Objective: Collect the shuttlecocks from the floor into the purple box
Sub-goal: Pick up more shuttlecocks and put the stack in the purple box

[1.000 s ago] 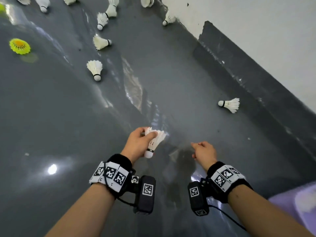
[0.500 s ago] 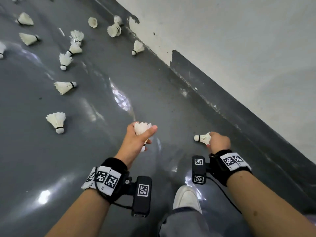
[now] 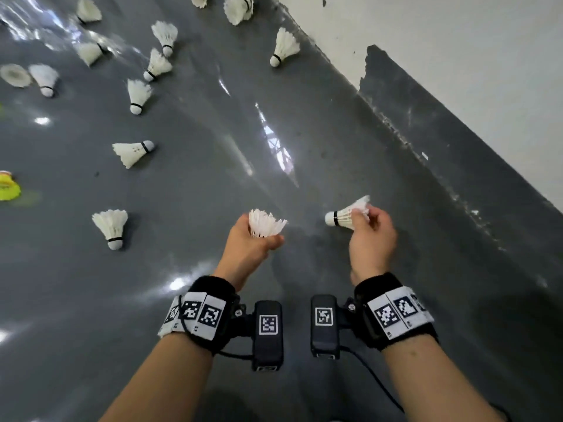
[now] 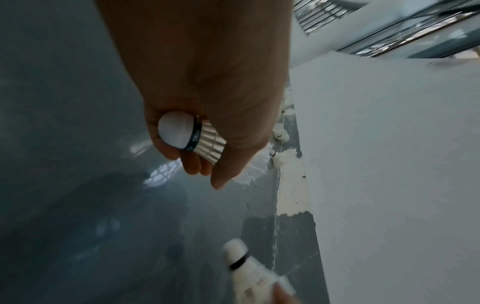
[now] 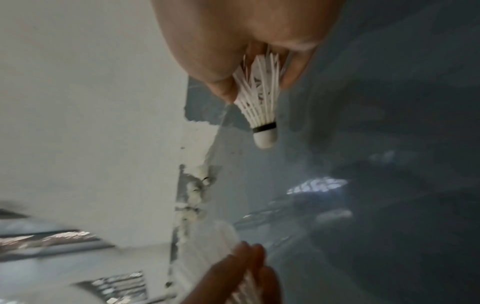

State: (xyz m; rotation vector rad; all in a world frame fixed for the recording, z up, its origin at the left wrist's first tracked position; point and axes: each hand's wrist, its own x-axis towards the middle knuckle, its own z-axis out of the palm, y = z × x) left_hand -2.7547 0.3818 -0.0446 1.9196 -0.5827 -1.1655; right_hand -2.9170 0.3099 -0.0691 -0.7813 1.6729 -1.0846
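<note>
My left hand (image 3: pixel 259 239) grips a white feather shuttlecock (image 3: pixel 265 223), its feathers sticking up past the fingers; in the left wrist view its cork (image 4: pixel 176 128) points back at the camera from the curled fingers. My right hand (image 3: pixel 370 236) pinches a second white shuttlecock (image 3: pixel 345 215) by its feathers, cork pointing left; the right wrist view shows it (image 5: pixel 261 107) hanging cork down. Both hands hover above the grey floor (image 3: pixel 195 184). The purple box is out of sight.
Several white shuttlecocks lie on the floor ahead and to the left, the nearest (image 3: pixel 111 226) left of my left hand and another (image 3: pixel 134 152) beyond it. A yellow-green one (image 3: pixel 7 188) sits at the left edge. A white wall (image 3: pixel 457 56) with a dark base runs along the right.
My right hand has lifted a shuttlecock off the floor by the wall and now holds it up beside the left hand. The view has swung left; the shoe is gone from sight.
</note>
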